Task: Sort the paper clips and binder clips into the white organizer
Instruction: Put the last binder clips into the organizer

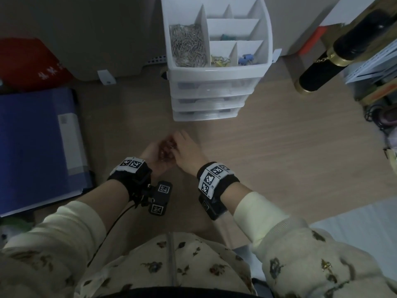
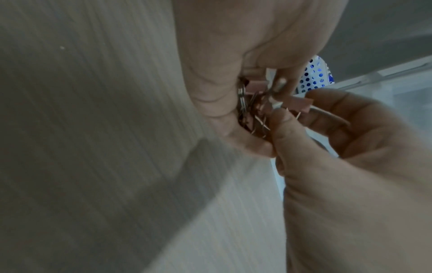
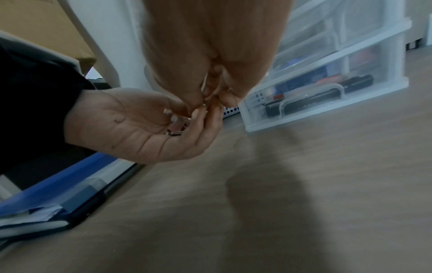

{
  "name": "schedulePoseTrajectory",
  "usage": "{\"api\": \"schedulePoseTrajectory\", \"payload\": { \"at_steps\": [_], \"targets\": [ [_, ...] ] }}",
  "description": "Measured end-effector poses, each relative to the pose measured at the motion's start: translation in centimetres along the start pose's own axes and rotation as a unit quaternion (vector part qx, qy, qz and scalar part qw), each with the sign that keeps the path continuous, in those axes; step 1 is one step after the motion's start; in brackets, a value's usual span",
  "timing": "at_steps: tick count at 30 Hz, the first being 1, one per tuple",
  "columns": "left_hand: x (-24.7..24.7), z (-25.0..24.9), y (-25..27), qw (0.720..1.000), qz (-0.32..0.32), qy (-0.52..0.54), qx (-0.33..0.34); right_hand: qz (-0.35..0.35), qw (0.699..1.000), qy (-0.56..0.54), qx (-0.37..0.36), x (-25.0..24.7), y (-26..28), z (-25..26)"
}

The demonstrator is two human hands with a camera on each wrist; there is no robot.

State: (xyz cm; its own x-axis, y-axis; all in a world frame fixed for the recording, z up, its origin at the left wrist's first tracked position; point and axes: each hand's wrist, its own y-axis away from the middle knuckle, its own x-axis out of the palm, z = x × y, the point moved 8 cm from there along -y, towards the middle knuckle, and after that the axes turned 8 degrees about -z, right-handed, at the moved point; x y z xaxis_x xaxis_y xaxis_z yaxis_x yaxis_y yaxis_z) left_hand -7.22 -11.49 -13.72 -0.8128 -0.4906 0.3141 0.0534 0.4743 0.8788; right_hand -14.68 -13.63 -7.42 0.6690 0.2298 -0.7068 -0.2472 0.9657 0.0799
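Observation:
My left hand [image 1: 155, 153] is cupped palm up over the wooden table, cradling a small heap of mixed clips [image 3: 175, 130]. My right hand [image 1: 182, 145] reaches into that palm. Its thumb and fingers pinch a pink binder clip [image 2: 300, 104] at the edge of the heap. The white organizer [image 1: 217, 72] stands just beyond the hands. Its top tray holds silver paper clips [image 1: 189, 46] in the long left compartment, yellow binder clips [image 1: 219, 60], blue binder clips [image 1: 247, 59] and a few green ones [image 1: 227, 37].
Under the tray are three clear drawers [image 1: 209, 100] with pens and small items. A blue folder [image 1: 36, 147] lies at the left with a red object [image 1: 28, 61] behind it. A black tube with gold ends [image 1: 335, 61] leans at the right beside cluttered shelves.

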Motion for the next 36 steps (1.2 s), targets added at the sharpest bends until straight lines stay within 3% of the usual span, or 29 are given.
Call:
{"api": "schedulePoseTrajectory", "payload": {
  "at_steps": [5, 9, 15, 20, 23, 28, 31, 36],
  "targets": [
    [1.2, -0.8, 0.6, 0.999, 0.022, -0.044, 0.004, -0.042, 0.998, -0.011, -0.054, -1.8, -0.1, 1.4],
    [4.0, -2.2, 2.5, 0.996, 0.048, -0.064, 0.04, -0.17, 0.979, 0.013, -0.114, -5.5, -0.1, 3.3],
    [10.6, -5.7, 6.1, 0.987, 0.113, -0.074, 0.083, -0.321, 0.938, -0.104, -0.083, -12.3, -1.2, 4.3],
    [17.9, -11.6, 10.2, 0.973, 0.179, -0.039, 0.141, -0.388, 0.887, -0.248, 0.007, -17.4, -2.2, 2.7],
    [21.4, -14.7, 11.3, 0.971, 0.159, -0.014, 0.18, -0.413, 0.863, -0.29, 0.03, -20.5, -3.4, 1.8],
    [25.1, -17.5, 9.8, 0.971, 0.103, -0.018, 0.216, -0.408, 0.852, -0.323, 0.055, -24.8, -7.0, 0.6],
    [26.4, -19.2, 7.9, 0.971, 0.063, -0.021, 0.231, -0.38, 0.859, -0.332, 0.084, -25.9, -9.8, -0.9],
    [28.8, -21.6, 6.3, 0.965, 0.052, 0.023, 0.255, -0.352, 0.868, -0.338, 0.094, -26.4, -12.9, -1.0]
  ]
}}
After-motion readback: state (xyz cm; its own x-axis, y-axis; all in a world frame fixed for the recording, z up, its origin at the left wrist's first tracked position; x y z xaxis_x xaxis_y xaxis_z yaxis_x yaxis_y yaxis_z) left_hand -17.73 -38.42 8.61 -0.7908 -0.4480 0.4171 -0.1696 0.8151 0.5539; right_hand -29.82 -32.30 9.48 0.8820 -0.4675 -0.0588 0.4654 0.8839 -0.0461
